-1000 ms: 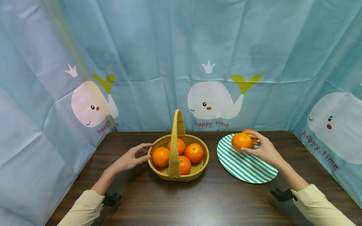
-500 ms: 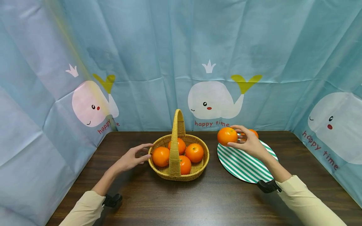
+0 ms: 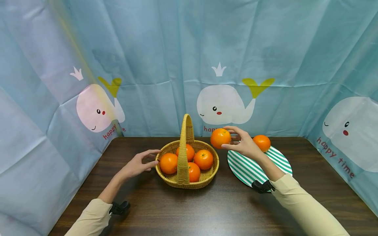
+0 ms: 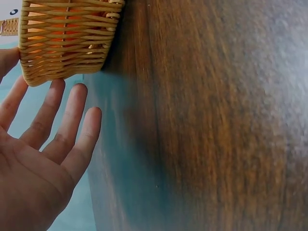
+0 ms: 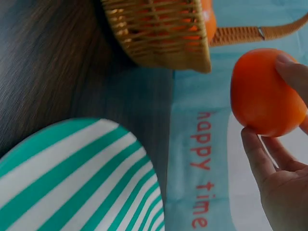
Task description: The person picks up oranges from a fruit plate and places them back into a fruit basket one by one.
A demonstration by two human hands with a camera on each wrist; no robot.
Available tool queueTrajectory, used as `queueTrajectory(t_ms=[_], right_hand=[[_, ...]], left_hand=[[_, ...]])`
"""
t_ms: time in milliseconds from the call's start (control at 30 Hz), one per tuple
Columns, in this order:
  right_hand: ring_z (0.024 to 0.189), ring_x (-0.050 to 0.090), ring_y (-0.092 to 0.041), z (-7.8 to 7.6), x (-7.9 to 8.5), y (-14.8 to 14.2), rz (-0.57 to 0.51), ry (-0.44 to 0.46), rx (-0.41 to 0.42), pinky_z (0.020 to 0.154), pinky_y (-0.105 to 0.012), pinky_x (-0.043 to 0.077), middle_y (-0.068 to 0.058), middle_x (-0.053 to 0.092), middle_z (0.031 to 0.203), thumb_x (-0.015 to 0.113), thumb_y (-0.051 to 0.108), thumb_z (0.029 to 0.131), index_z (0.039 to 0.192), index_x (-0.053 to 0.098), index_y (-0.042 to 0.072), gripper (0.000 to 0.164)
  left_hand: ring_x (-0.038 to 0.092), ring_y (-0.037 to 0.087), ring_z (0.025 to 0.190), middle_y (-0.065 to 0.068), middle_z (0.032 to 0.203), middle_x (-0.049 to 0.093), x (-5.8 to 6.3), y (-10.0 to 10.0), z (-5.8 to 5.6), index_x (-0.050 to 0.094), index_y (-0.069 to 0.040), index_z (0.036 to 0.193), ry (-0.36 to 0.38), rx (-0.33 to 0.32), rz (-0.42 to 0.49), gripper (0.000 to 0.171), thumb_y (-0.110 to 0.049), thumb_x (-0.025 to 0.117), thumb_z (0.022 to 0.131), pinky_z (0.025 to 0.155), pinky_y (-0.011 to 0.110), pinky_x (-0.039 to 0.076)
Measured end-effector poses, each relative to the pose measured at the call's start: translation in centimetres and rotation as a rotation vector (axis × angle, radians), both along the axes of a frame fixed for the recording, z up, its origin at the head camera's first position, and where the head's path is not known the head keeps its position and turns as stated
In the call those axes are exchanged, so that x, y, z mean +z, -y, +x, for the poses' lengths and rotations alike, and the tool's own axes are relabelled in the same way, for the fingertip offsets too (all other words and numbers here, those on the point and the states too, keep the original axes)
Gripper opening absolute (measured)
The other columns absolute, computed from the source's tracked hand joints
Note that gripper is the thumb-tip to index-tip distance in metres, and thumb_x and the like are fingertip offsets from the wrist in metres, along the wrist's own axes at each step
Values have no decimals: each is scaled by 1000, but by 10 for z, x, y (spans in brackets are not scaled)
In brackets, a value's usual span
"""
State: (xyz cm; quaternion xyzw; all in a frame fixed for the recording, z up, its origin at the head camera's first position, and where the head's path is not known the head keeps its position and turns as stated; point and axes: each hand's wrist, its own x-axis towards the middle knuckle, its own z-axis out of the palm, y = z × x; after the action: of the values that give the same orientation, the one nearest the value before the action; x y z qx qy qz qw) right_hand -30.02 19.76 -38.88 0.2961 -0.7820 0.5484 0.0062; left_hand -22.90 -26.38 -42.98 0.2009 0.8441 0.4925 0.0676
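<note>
My right hand [image 3: 243,144] pinches an orange [image 3: 220,138] between thumb and fingertips. It is up in the air by the right rim of a yellow wicker basket [image 3: 199,185], and the right wrist view shows the orange [image 5: 264,91] above rim height. Inside the basket lie several oranges, partly hidden by its tall arched handle [image 3: 182,160]. My left hand [image 3: 138,165] rests its fingertips at the basket's left rim. In the left wrist view the fingers [image 4: 72,120] are spread and fairly straight beside the woven wall.
A green-and-white striped oval mat [image 3: 243,165] lies to the right on the dark wooden table [image 3: 177,213]. One more orange [image 3: 262,143] sits at the mat's back edge. Behind the table hangs a blue curtain [image 3: 159,108] printed with whales.
The right hand has carried the orange leftward and up, from over the striped mat to the basket's right side. The left hand has stayed at the rim.
</note>
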Motion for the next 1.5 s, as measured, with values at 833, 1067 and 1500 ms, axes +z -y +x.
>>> queueTrajectory(t_ms=[833,1067,1500], right_hand=[[111,66,-31,-21,-7,63,-14,-9,130,86,-40,56,-14,54,134,85,6,84,145,54,11,68],[119,61,-32,-24,-13,70,33,-3,130,92,-40,53,-12,53,138,85,7,84,145,54,14,69],[122,59,-34,-24,-11,67,27,21,173,95,-42,52,-17,47,142,82,4,87,150,48,12,72]], left_hand=[[58,43,116,23,138,54,-3,-4,-1,52,-6,146,-30,35,-30,49,-17,67,101,80,48,58],[57,44,117,24,137,55,-2,-3,0,52,-6,147,-17,30,-32,49,-18,67,101,81,48,57],[54,43,121,23,140,53,-2,-2,1,52,-7,147,0,35,-20,51,-19,69,100,81,47,58]])
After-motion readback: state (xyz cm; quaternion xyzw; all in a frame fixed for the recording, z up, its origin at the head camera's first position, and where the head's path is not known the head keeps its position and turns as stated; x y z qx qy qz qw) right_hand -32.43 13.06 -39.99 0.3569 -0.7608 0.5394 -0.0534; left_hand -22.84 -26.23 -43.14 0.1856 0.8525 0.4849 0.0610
